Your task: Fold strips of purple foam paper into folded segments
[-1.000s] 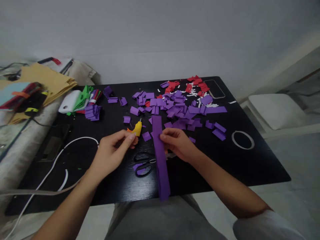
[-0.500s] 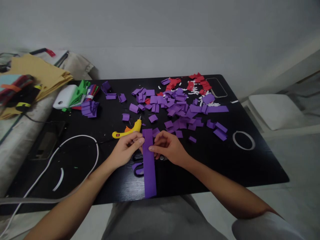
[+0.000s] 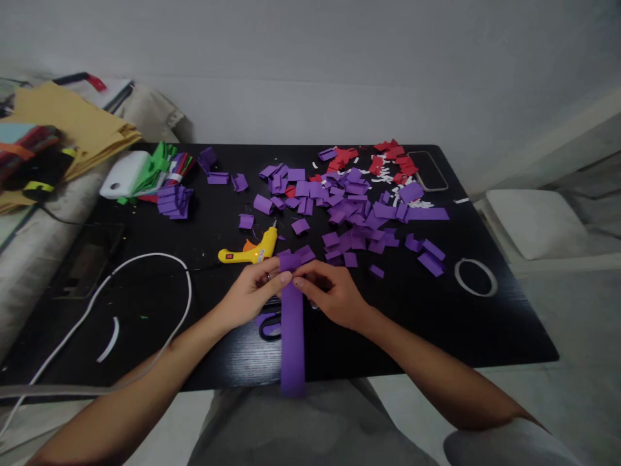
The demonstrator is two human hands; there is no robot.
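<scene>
A long purple paper strip point(image 3: 293, 343) hangs from both hands, its lower end reaching past the table's front edge. My left hand point(image 3: 257, 288) pinches the strip near its top from the left. My right hand point(image 3: 332, 291) pinches it from the right, thumbs almost meeting across it. Beneath and behind the strip lie scissors point(image 3: 270, 325); their black handles show, the rest is mostly covered. Just beyond my left hand rests a yellow hot glue gun point(image 3: 250, 251), nozzle pointing away. Folded purple paper pieces point(image 3: 356, 220) are heaped past my right hand.
Red paper pieces point(image 3: 398, 155) and white scraps lie at the back right, near a clear phone case point(image 3: 429, 171). A ring point(image 3: 475, 278) is at the right. A white cable point(image 3: 187, 291) loops at left. Green paper strips point(image 3: 158, 169) and brown envelopes point(image 3: 72, 123) sit back left.
My hands have drawn closer together on the strip, and the right hand has moved up toward its top. The strip's top looks bent now, and its lower end hangs slightly lower.
</scene>
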